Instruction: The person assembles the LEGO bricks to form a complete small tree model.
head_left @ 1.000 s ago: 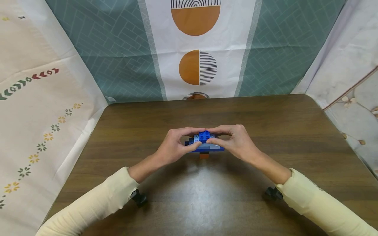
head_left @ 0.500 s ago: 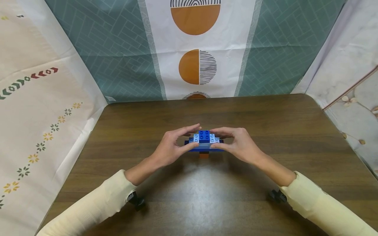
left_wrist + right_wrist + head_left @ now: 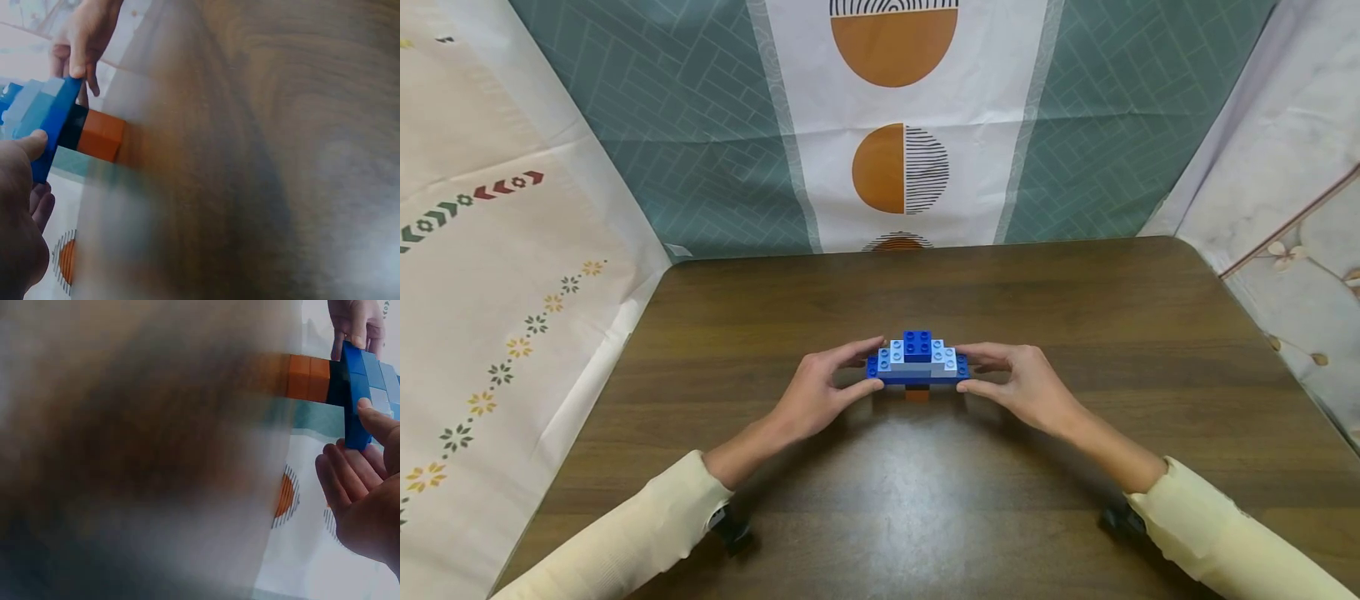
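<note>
A stepped toy brick structure (image 3: pixel 917 367) stands upright at the middle of the table. Its wide bottom layer is dark blue, with lighter blue tiers above and a dark blue brick (image 3: pixel 917 346) on top. Below this, a black brick (image 3: pixel 73 127) and an orange brick part (image 3: pixel 102 134) form a narrow stem. My left hand (image 3: pixel 816 392) pinches the left end of the wide blue layer, thumb in front and fingers behind. At the right end my right hand (image 3: pixel 1026 387) grips the same layer likewise, its thumb on the front face in the right wrist view.
The brown wooden table (image 3: pixel 917 483) reaches out on all sides of the structure. Behind it hangs a green and white patterned cloth (image 3: pixel 985 167), with pale cloths at left (image 3: pixel 512 333) and right (image 3: pixel 1285 250). Black wrist devices (image 3: pixel 730 529) sit under both sleeves.
Both hands have moved apart and down, from the top brick, past the middle tiers, to the ends of the wide blue layer. The structure has stayed nearly in place.
</note>
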{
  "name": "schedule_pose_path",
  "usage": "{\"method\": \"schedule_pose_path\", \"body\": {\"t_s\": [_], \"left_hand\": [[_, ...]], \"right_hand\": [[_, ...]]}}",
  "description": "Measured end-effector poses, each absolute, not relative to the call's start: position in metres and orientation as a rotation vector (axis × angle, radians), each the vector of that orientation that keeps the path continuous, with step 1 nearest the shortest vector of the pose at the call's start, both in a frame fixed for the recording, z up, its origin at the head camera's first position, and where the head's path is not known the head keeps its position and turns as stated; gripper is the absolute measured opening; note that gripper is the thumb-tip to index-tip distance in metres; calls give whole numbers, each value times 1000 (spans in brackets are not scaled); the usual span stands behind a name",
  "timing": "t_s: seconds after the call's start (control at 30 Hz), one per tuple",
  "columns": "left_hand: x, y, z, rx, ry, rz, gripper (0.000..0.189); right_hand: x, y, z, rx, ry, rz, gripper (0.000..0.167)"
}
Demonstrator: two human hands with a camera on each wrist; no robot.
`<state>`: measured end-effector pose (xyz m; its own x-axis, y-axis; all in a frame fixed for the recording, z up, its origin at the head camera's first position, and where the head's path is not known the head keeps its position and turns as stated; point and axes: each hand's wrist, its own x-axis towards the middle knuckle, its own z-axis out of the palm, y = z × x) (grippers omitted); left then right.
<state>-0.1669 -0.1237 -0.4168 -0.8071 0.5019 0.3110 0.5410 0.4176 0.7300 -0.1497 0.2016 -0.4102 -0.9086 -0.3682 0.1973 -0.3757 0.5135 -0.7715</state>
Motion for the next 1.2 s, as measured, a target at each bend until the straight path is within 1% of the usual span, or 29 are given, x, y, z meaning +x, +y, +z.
{"method": "schedule_pose_path", "body": {"t_s": [0.3,0.6,0.93,1.2], "left_hand": [[-162,-129,-428,-902,-2601,-1360,51],[-162,-127,-424,-875,-2586,-1369,46],[-180,-122,-415,-756,-2628,-1380,42],[-200,-120,-419,-645,-2747,-1333,37]], "right_hand": [[-146,204,-414,612,-2705,1494,48],[-150,203,-413,595,-2700,1517,47],[-167,202,-399,477,-2772,1527,45],[-184,199,-401,354,-2906,1470,44]]}}
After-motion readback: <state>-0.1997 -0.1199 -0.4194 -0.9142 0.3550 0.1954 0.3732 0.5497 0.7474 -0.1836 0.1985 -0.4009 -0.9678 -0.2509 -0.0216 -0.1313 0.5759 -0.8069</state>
